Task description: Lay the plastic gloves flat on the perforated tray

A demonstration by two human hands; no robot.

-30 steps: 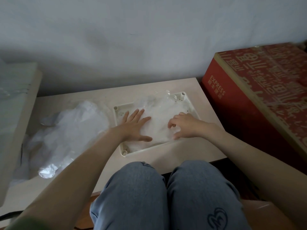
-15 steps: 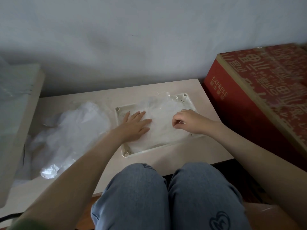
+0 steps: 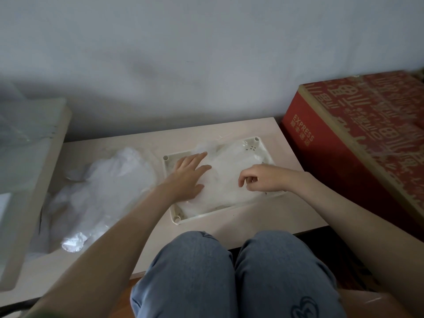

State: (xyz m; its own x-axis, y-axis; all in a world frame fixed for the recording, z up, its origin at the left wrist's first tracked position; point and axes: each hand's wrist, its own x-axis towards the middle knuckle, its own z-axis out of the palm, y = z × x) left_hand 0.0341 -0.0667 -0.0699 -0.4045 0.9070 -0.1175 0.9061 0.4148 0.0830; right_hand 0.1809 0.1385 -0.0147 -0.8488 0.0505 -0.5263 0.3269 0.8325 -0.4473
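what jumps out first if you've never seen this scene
Two bare hands meet over the low table: the left hand presses flat on clear gloves in the pale tray, while the right hand curls its fingers on them, seemingly pinching. A heap of loose plastic lies left of the tray, and a big red box stands at the right.

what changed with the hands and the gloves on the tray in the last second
The right hand raised its flat fingers and curled them; it now seems to pinch the plastic gloves. The left hand drew its spread fingers closer together, still pressing flat on the gloves. The perforated tray, the loose glove pile beside it and the red box stayed put.
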